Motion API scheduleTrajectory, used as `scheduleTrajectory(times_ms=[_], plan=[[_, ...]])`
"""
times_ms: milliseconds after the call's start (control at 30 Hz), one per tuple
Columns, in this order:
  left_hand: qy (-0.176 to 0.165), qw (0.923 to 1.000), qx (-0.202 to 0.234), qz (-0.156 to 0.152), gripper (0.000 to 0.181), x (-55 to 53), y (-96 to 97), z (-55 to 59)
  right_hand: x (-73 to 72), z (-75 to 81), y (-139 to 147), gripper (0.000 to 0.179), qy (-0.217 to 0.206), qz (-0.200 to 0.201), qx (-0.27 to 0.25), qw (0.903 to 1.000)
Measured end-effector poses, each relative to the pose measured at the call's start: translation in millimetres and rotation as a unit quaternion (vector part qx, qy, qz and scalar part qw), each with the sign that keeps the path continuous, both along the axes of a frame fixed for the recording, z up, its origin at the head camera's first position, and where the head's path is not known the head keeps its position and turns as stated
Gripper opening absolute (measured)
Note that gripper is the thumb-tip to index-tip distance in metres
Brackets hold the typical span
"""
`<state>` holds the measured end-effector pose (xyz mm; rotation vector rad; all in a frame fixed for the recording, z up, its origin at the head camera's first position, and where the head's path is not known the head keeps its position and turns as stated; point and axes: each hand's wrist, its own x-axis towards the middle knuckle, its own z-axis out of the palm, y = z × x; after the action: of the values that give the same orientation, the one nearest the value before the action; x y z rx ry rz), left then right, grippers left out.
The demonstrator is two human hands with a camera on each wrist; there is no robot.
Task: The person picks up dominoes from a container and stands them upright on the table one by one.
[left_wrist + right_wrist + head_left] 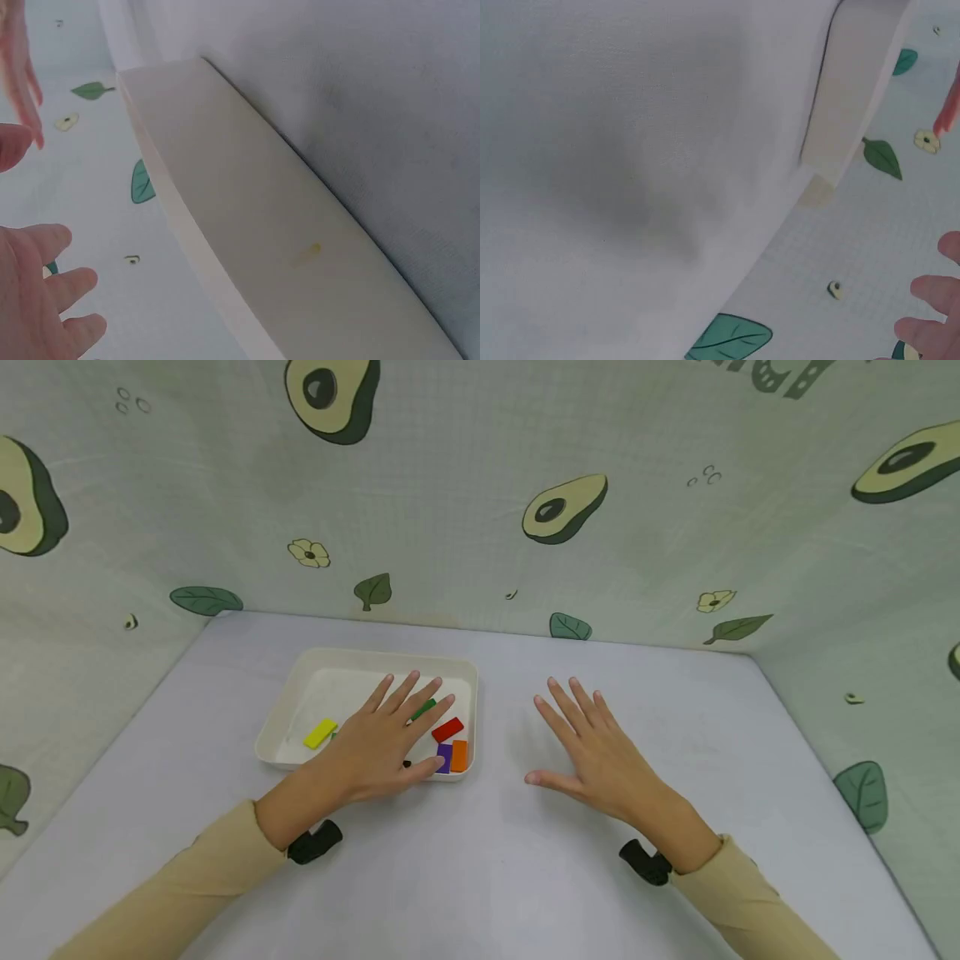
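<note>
My left hand [386,739] hovers over the white tray [300,681], its fingers spread and straight, holding nothing. Around and beneath it, small coloured blocks lie in the tray: a yellow block [320,733], a green block [424,708], a red block [447,730], a purple block [445,758] and an orange block [459,756]. The left hand hides part of the tray and some pieces. To the right of the tray, my right hand [603,764] is held above the table with its fingers spread, holding nothing. Both wrist views show the tray's outer wall and some fingertips.
A white table [510,877] lies under the tray and hands. Behind it and at its sides hangs a pale cloth [450,527] printed with avocados and leaves. A black strap [315,842] is on the left wrist, another black strap [647,862] on the right.
</note>
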<state>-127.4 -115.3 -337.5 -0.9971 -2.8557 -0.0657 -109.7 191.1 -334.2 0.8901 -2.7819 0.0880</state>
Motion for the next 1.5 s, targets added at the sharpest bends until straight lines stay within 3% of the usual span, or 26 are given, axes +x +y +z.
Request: scheduleTrajectory(times_ms=[333, 633, 967, 1500], plan=[[-0.004, 0.9999, 0.003, 0.011, 0.069, -1.5, -6.0, 5.4, -5.1, -2.4, -5.4, 0.089, 0.033, 0.025, -0.055, 0.9976], [-0.015, 0.9994, 0.029, 0.014, 0.066, -2.6, -16.6, 3.1, -4.8, -1.1, -13.2, 0.073, 0.001, 0.017, -0.096, 0.9953], [0.0, 0.9981, 0.051, 0.033, 0.065, -0.7, -27.8, -0.3, -10.8, -1.8, -19.7, 0.059, 0.023, 0.032, -0.17, 0.9847], [0.012, 0.9922, 0.116, 0.044, 0.057, 1.9, -51.0, -7.2, -19.7, 4.3, -45.7, 0.05, -0.057, 0.011, -0.182, 0.9815]])
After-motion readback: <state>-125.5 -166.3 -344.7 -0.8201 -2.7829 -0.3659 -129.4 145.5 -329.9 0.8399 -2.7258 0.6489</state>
